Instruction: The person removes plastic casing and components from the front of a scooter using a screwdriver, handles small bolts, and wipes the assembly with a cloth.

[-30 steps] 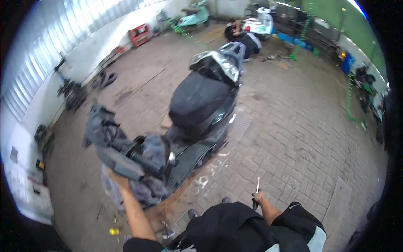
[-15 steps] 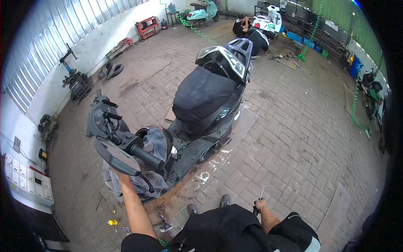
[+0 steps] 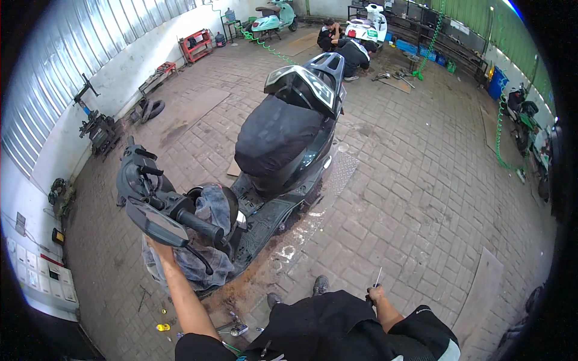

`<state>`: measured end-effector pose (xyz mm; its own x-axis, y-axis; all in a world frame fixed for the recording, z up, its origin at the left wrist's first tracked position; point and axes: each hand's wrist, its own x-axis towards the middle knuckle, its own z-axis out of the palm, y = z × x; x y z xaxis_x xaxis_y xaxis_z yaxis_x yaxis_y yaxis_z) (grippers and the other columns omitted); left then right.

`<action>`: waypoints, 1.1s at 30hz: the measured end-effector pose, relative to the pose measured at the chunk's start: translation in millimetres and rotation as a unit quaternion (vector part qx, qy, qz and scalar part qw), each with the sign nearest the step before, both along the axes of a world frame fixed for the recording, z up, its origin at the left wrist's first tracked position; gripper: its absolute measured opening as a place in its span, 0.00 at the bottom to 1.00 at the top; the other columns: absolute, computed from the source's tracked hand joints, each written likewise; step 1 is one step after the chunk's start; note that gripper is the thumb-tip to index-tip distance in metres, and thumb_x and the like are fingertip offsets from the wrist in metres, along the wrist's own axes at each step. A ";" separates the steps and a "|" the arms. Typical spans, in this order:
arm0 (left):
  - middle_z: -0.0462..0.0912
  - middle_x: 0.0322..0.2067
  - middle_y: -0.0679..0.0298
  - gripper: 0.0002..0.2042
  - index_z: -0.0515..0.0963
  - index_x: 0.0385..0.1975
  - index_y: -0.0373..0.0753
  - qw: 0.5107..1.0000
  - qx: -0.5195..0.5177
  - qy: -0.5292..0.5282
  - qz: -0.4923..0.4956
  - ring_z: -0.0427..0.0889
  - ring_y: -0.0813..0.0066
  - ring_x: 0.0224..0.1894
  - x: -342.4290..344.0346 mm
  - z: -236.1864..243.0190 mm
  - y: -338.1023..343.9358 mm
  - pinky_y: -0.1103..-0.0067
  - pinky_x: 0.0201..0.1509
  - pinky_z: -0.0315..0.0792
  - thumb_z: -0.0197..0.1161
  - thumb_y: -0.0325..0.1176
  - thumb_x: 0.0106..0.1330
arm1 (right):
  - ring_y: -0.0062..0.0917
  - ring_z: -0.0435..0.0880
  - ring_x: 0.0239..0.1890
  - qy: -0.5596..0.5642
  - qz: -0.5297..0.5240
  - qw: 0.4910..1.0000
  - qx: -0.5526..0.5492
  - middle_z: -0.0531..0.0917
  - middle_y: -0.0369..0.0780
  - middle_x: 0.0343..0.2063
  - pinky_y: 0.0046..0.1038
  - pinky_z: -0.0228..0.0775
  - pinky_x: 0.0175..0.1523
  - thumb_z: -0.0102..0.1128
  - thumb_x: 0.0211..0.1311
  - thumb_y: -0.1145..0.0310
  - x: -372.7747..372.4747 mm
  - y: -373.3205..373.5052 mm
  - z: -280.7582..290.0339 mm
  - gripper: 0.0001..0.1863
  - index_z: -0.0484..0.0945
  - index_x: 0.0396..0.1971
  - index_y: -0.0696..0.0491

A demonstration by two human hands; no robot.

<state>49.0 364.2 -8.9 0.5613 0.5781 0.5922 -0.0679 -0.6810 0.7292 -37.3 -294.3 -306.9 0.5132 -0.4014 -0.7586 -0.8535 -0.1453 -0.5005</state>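
Note:
A dark scooter (image 3: 277, 138) stands in front of me, with a black cover on its seat and loose grey translucent sheeting (image 3: 220, 271) draped round its front. My left hand (image 3: 158, 248) reaches in under the mirror (image 3: 155, 224), beside the handlebar (image 3: 201, 224); its fingers are hidden there. Low on the right, my right hand (image 3: 376, 293) is closed on a screwdriver (image 3: 377, 278), its thin shaft pointing up and away from the scooter.
Two crouched people (image 3: 352, 59) are at a white scooter (image 3: 374, 27) at the back. A mint scooter (image 3: 271, 24), red cart (image 3: 195, 47), tyres (image 3: 152, 109) and parked bikes (image 3: 527, 129) line the walls. Small bottles and parts (image 3: 162, 327) lie by my feet.
The view shifts slightly, right and then back left. My left hand stays under the mirror; the screwdriver in my right hand leans a little differently from a second ago.

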 end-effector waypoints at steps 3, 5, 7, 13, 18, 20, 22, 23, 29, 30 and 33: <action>0.73 0.41 0.59 0.10 0.71 0.40 0.34 1.000 -0.001 0.004 0.000 0.70 0.67 0.42 1.4 1.9 2.8 0.74 0.48 0.64 0.55 0.29 0.59 | 0.33 0.79 0.23 0.005 -0.001 1.000 -0.003 0.76 0.48 0.27 0.32 0.71 0.22 0.55 0.50 0.75 -4.8 -7.2 -5.8 0.24 0.61 0.48 0.60; 0.74 0.41 0.59 0.10 0.71 0.39 0.34 1.000 -0.001 0.006 -0.004 0.70 0.67 0.42 4.1 3.0 3.0 0.73 0.48 0.64 0.55 0.29 0.58 | 0.34 0.78 0.20 0.011 -0.014 1.000 0.005 0.75 0.47 0.28 0.33 0.70 0.20 0.54 0.50 0.77 -8.0 -10.7 -10.4 0.22 0.62 0.48 0.58; 0.74 0.41 0.59 0.10 0.72 0.38 0.34 1.000 -0.002 0.008 -0.003 0.70 0.66 0.43 5.2 3.2 4.4 0.73 0.48 0.64 0.55 0.29 0.58 | 0.34 0.78 0.19 0.015 -0.033 0.999 0.016 0.75 0.46 0.28 0.33 0.69 0.18 0.53 0.51 0.78 -7.6 -11.0 -11.1 0.21 0.62 0.47 0.57; 0.74 0.40 0.58 0.09 0.72 0.37 0.35 1.000 -0.004 0.009 0.001 0.70 0.65 0.43 7.8 6.7 9.8 0.72 0.48 0.64 0.55 0.29 0.56 | 0.34 0.78 0.20 0.013 -0.042 0.999 0.023 0.75 0.46 0.28 0.32 0.70 0.19 0.53 0.51 0.77 -5.0 -9.9 -13.5 0.20 0.63 0.47 0.57; 0.74 0.40 0.58 0.09 0.73 0.35 0.35 1.000 0.000 0.013 0.004 0.70 0.64 0.43 6.9 4.5 10.0 0.72 0.48 0.64 0.55 0.28 0.55 | 0.33 0.78 0.21 0.007 -0.019 1.000 0.003 0.75 0.47 0.28 0.30 0.70 0.20 0.53 0.52 0.76 3.2 -7.9 -11.3 0.20 0.63 0.47 0.57; 0.74 0.40 0.58 0.09 0.73 0.35 0.35 1.000 -0.002 0.013 0.002 0.70 0.64 0.43 7.1 3.1 9.2 0.71 0.48 0.64 0.55 0.28 0.55 | 0.34 0.79 0.21 0.002 -0.007 1.000 0.009 0.76 0.47 0.28 0.32 0.72 0.21 0.54 0.50 0.76 8.4 -10.0 -13.9 0.22 0.63 0.47 0.59; 0.74 0.40 0.57 0.09 0.73 0.34 0.35 1.000 -0.003 0.015 0.007 0.70 0.64 0.43 5.5 3.0 9.6 0.71 0.48 0.64 0.55 0.28 0.54 | 0.33 0.79 0.21 -0.002 -0.009 1.000 0.025 0.76 0.47 0.27 0.32 0.72 0.21 0.55 0.49 0.75 11.3 -9.1 -13.0 0.23 0.63 0.47 0.60; 0.74 0.40 0.57 0.08 0.73 0.34 0.35 1.000 -0.002 0.017 0.008 0.70 0.64 0.43 5.1 2.9 9.5 0.71 0.48 0.64 0.55 0.28 0.54 | 0.33 0.79 0.21 -0.004 -0.019 0.999 0.036 0.76 0.47 0.27 0.32 0.72 0.21 0.55 0.50 0.75 12.6 -7.9 -12.8 0.22 0.62 0.47 0.60; 0.75 0.40 0.57 0.08 0.74 0.32 0.35 1.000 -0.005 0.016 0.012 0.70 0.63 0.44 8.9 6.4 9.3 0.70 0.49 0.64 0.56 0.28 0.53 | 0.33 0.79 0.20 -0.003 -0.011 1.000 0.023 0.77 0.48 0.27 0.32 0.72 0.20 0.55 0.52 0.73 14.4 -8.5 -15.0 0.22 0.62 0.47 0.60; 0.75 0.40 0.57 0.08 0.74 0.32 0.35 1.000 -0.006 0.016 0.012 0.70 0.62 0.44 8.1 6.2 9.0 0.70 0.49 0.64 0.56 0.28 0.52 | 0.33 0.79 0.20 0.002 -0.012 1.000 0.019 0.77 0.48 0.27 0.33 0.72 0.21 0.55 0.51 0.74 14.3 -10.0 -15.4 0.22 0.62 0.47 0.60; 0.75 0.40 0.56 0.08 0.74 0.31 0.35 1.000 -0.008 0.018 0.011 0.71 0.62 0.44 9.4 6.3 9.3 0.69 0.49 0.64 0.56 0.28 0.52 | 0.34 0.80 0.21 -0.008 -0.020 1.000 0.008 0.77 0.48 0.28 0.34 0.73 0.22 0.56 0.50 0.74 11.0 -12.0 -15.0 0.23 0.62 0.47 0.61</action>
